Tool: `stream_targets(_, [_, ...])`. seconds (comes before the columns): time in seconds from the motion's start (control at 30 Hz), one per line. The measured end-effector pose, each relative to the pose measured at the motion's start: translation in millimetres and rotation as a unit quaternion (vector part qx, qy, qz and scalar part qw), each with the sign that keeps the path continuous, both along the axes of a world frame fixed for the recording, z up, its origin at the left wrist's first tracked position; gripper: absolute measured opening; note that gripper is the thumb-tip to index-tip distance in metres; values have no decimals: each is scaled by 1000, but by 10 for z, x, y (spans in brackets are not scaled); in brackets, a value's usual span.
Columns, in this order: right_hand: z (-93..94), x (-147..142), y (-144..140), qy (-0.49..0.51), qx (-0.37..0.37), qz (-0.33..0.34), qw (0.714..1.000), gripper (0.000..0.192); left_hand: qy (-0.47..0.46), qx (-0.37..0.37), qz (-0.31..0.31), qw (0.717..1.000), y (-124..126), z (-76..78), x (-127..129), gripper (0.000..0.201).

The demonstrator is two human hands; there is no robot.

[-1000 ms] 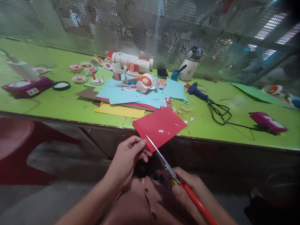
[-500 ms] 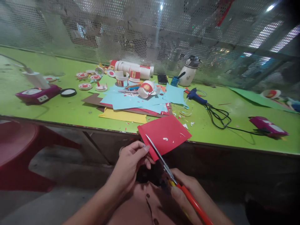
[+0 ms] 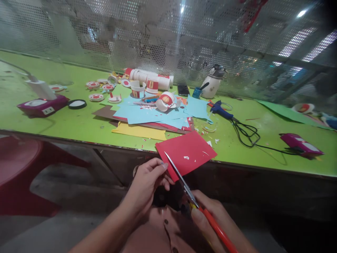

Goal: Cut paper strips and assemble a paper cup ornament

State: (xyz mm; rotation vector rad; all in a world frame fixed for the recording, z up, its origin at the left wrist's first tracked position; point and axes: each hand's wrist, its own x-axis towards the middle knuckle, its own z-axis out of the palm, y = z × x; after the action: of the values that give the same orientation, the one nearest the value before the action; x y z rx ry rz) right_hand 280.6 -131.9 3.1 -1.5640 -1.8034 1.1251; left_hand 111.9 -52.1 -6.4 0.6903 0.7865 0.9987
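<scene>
My left hand [image 3: 154, 175] pinches the near left edge of a sheet of red paper [image 3: 191, 151], which juts out over the table's front edge. My right hand [image 3: 207, 214] grips a pair of scissors [image 3: 185, 186] with red handles. Their metal blades lie across the left part of the sheet, pointing up and left, and look almost closed. A few white scraps lie on the red paper. Just beyond it are a strip of yellow paper [image 3: 138, 130] and a stack of light blue paper [image 3: 147, 116].
On the green table [image 3: 52, 123] stand cut paper cups [image 3: 168, 101], a glue gun [image 3: 222, 109] with a looped cord, a white bottle [image 3: 210, 84] and a phone [image 3: 183, 90]. Purple power blocks [image 3: 301, 144] sit at both sides. A red stool [image 3: 18, 161] is at lower left.
The view has shifted very slightly. Both hands, the scissors and the red paper keep nearly the same positions.
</scene>
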Motion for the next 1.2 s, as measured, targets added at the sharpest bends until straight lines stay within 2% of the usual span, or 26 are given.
stream_targets(0.17, [60, -7, -17, -12, -11, 5, 1000, 53, 33, 2, 7, 999, 53, 51, -32, 23])
stream_targets(0.3, [87, -12, -31, -15, 9, 15, 1000, 51, 52, 17, 17, 998, 57, 64, -36, 24])
stream_targets(0.67, [18, -9, -27, 1, 19, 13, 1000, 56, 41, 48, 3, 998, 5, 46, -24, 24])
stream_targets(1.03, [33, -39, 8, 1, 26, 13, 1000, 51, 31, 63, 12, 997, 70, 143, -45, 21])
stream_targets(1.2, [104, -89, 42, 11, 46, 21, 999, 46, 31, 56, 19, 998, 64, 123, -34, 21])
